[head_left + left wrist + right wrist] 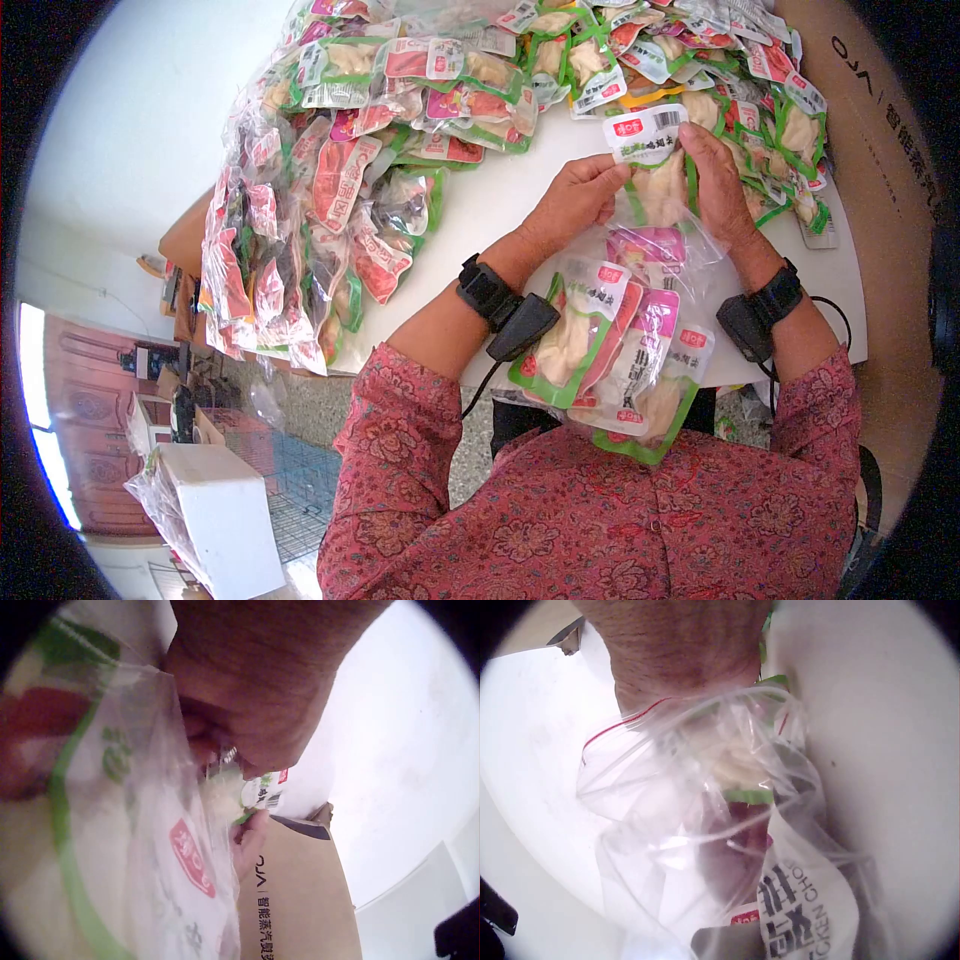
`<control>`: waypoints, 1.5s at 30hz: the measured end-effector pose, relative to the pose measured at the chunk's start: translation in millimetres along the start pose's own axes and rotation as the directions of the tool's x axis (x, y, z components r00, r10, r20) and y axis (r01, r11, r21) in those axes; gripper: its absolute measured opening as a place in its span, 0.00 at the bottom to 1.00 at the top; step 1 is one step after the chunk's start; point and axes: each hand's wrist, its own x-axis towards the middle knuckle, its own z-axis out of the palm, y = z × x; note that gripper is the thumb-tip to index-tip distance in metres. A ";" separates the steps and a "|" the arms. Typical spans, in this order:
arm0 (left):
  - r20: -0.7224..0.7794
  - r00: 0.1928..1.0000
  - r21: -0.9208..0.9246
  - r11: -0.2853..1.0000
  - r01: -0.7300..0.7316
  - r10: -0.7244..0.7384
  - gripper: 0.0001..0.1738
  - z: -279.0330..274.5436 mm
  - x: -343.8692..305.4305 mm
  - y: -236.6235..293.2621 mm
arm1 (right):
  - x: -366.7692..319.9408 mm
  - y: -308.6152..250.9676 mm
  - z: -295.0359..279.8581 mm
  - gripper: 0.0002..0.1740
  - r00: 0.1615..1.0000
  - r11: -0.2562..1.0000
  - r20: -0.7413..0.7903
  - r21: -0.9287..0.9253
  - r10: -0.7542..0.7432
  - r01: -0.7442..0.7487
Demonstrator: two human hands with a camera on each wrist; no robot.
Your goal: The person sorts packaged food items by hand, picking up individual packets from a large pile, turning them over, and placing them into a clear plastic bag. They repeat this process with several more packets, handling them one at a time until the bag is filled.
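Observation:
Both hands hold a small white, green-edged food packet (648, 140) with a red label, upright above the table. My left hand (575, 205) pinches its left edge between thumb and curled fingers. At its upper right corner, my right hand (720, 192) grips it with the thumb in front. Below hangs a clear plastic bag (712, 250), its mouth around the lower part of that packet. Several packets (570, 345) fill the bag, which reaches down over the table's front edge. The right wrist view shows a red line along the bag's mouth (630, 720).
A large heap of bagged packets (350, 180) covers the left of the white table (480, 215). Loose packets (740, 110) pile up at the back right. A cardboard box (880, 170) stands on the right. Lower left are a white box (225, 510) and a wire cage (300, 490).

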 end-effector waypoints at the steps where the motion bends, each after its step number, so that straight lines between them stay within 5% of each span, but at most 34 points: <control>1: 0.000 1.000 0.000 1.000 0.000 0.000 0.12 0.4 0.2 -0.5 | 0.2 0.1 -0.5 0.23 1.000 0.999 -0.010 -0.032 0.003 -0.004; 6: 0.006 1.000 0.101 0.995 -0.017 0.017 0.12 1.1 -0.1 -1.0 | -1.2 -0.1 -1.1 0.25 1.000 0.997 -0.015 -0.079 0.010 -0.011; 9: 0.011 1.000 0.100 0.995 -0.005 0.004 0.13 1.2 -0.7 0.1 | 1.8 16.6 -11.3 0.22 0.991 0.955 0.048 -0.265 -0.127 0.136; 14: 0.026 1.000 0.116 0.993 -0.001 -0.002 0.12 1.0 -1.3 1.7 | 3.2 27.1 -19.0 0.18 0.935 0.724 0.214 -0.592 -0.283 0.355; 20: 0.028 1.000 0.109 0.994 0.003 -0.006 0.13 0.9 -1.2 1.3 | 1.4 28.8 -21.9 0.18 0.888 0.578 0.280 -0.680 -0.364 0.451; 23: 0.031 0.999 0.094 0.996 0.008 -0.011 0.13 0.3 -0.3 -0.2 | 1.6 23.1 -17.8 0.18 0.942 0.716 0.219 -0.611 -0.256 0.337; 27: 0.045 0.999 0.108 0.994 0.011 -0.016 0.14 -2.8 1.9 -3.3 | 1.5 27.5 -20.1 0.18 0.898 0.599 0.274 -0.672 -0.345 0.435; 35: 0.044 0.999 0.094 0.996 0.002 -0.006 0.15 -1.5 1.3 -2.7 | 4.9 28.4 -18.5 0.18 0.965 0.800 0.181 -0.542 -0.189 0.258; 39: 0.056 0.998 0.112 0.994 -0.014 0.008 0.15 -2.3 2.4 -3.4 | 2.3 25.8 -17.8 0.18 0.936 0.695 0.220 -0.627 -0.273 0.351; 45: 0.048 0.999 0.072 0.997 -0.006 0.003 0.15 -1.4 1.5 -3.2 | 5.8 31.7 -17.9 0.17 0.977 0.847 0.142 -0.488 -0.161 0.211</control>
